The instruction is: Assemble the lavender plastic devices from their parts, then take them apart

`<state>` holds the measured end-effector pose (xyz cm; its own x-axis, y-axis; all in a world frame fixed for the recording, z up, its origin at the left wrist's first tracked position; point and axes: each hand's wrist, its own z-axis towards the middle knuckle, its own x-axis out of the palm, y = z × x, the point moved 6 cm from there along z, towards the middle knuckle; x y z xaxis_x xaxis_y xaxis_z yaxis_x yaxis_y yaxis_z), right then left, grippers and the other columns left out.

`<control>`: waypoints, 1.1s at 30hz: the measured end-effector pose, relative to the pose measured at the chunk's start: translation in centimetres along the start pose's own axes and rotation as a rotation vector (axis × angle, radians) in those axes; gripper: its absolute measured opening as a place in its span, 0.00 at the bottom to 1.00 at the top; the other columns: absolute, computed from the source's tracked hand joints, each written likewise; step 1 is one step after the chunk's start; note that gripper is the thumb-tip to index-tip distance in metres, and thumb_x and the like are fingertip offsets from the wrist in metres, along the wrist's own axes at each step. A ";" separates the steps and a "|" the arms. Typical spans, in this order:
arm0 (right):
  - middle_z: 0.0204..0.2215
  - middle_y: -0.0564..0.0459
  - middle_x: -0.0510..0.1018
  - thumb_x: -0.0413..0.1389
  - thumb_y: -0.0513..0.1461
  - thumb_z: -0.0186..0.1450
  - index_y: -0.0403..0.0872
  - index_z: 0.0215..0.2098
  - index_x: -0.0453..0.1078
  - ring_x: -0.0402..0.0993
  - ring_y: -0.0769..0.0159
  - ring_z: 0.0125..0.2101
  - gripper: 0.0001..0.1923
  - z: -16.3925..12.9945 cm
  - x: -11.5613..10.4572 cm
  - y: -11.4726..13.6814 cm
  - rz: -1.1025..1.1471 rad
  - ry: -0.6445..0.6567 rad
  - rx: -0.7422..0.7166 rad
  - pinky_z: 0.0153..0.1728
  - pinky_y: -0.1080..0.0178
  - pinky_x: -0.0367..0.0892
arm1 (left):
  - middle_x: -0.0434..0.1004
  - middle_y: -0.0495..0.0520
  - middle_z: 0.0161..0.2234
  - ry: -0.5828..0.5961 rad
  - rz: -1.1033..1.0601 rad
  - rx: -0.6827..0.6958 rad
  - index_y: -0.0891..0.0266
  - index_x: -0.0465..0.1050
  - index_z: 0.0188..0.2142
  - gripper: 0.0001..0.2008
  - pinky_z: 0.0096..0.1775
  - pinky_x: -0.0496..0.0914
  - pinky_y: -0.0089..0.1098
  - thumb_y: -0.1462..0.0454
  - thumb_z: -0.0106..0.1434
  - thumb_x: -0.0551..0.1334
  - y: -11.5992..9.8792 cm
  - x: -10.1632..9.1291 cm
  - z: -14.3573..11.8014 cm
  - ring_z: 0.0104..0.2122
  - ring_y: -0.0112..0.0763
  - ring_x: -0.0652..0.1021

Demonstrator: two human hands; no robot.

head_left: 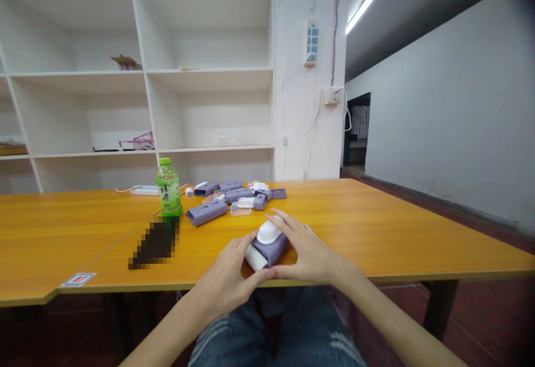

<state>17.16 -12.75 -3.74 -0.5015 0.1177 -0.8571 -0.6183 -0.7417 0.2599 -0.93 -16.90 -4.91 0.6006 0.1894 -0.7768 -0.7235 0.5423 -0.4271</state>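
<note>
Both hands, left hand (228, 278) & right hand (301, 252), are closing together on the purple-white device (267, 245) at table (418, 233) front edge; prob. light, stiff plastic, smooth white dome, so gripping purple body sides is better

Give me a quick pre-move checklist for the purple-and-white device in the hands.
1. Both hands on the device: ok. Left hand and right hand flank the purple-and-white device.
2. Device supported: ok, it rests on the wooden table near the front edge.
3. White dome seated: cannot tell, fingers partly cover it.
4. Spare purple parts apart from the hands: ok, grouped farther back.
5. Green bottle upright, capped, apart from the hands: ok.
6. Firm grip: cannot tell.
</note>
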 end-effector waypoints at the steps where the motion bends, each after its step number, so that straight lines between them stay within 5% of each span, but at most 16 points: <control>1: 0.71 0.49 0.48 0.60 0.63 0.57 0.61 0.71 0.42 0.48 0.48 0.68 0.52 0.1 -0.1 -0.3 0.003 -0.003 0.001 0.65 0.42 0.50 | 0.67 0.58 0.62 0.010 -0.013 0.002 0.55 0.58 0.65 0.34 0.61 0.63 0.45 0.49 0.64 0.62 0.2 -0.1 0.1 0.60 0.45 0.69; 9: 0.64 0.47 0.62 0.61 0.56 0.61 0.57 0.68 0.54 0.61 0.50 0.61 0.42 0.6 -0.6 -1.0 -0.065 -0.144 0.042 0.62 0.48 0.59 | 0.65 0.54 0.64 0.070 -0.008 0.049 0.52 0.59 0.66 0.33 0.64 0.59 0.43 0.65 0.61 0.59 1.9 -2.2 0.4 0.62 0.43 0.67; 14: 0.60 0.47 0.66 0.63 0.54 0.60 0.55 0.67 0.57 0.63 0.52 0.59 0.41 0.5 -1.0 -1.4 -0.048 -0.209 0.072 0.61 0.50 0.60 | 0.67 0.61 0.63 0.049 0.119 -0.113 0.58 0.61 0.64 0.31 0.62 0.61 0.47 0.53 0.64 0.61 6.1 -3.3 1.7 0.62 0.48 0.68; 18: 0.63 0.45 0.63 0.64 0.55 0.58 0.52 0.68 0.56 0.59 0.52 0.62 0.44 0.4 -1.0 -2.8 0.007 -0.225 0.099 0.63 0.50 0.56 | 0.68 0.63 0.62 0.092 0.253 0.009 0.61 0.62 0.63 0.28 0.62 0.61 0.46 0.52 0.67 0.57 8.1 -2.3 5.6 0.62 0.47 0.69; 22: 0.67 0.42 0.57 0.64 0.59 0.55 0.47 0.69 0.52 0.51 0.51 0.66 0.52 0.2 -0.2 -5.0 0.077 -0.201 0.178 0.66 0.50 0.50 | 0.59 0.58 0.67 0.111 0.278 0.114 0.57 0.62 0.63 0.25 0.65 0.56 0.39 0.57 0.68 0.57 8.7 -0.5 10.3 0.66 0.37 0.62; 25: 0.68 0.41 0.57 0.63 0.60 0.56 0.45 0.70 0.49 0.52 0.51 0.67 0.54 0.1 0.4 -5.7 0.140 -0.159 0.210 0.66 0.50 0.49 | 0.54 0.63 0.69 0.065 0.300 0.122 0.62 0.62 0.62 0.27 0.66 0.52 0.44 0.58 0.65 0.60 9.6 -0.1 12.7 0.68 0.42 0.57; 33: 0.50 0.48 0.68 0.67 0.60 0.51 0.50 0.54 0.69 0.69 0.53 0.50 0.39 0.5 -0.7 -4.2 0.086 -0.220 0.198 0.53 0.54 0.65 | 0.48 0.66 0.70 -0.075 0.265 0.039 0.63 0.58 0.63 0.33 0.66 0.45 0.53 0.53 0.63 0.62 11.1 -2.1 12.9 0.69 0.48 0.51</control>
<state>19.81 -9.36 -4.03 -0.6628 0.2158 -0.7171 -0.6630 -0.6143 0.4279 -5.84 -0.68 -2.08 0.4161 0.3880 -0.8224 -0.8463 0.4962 -0.1941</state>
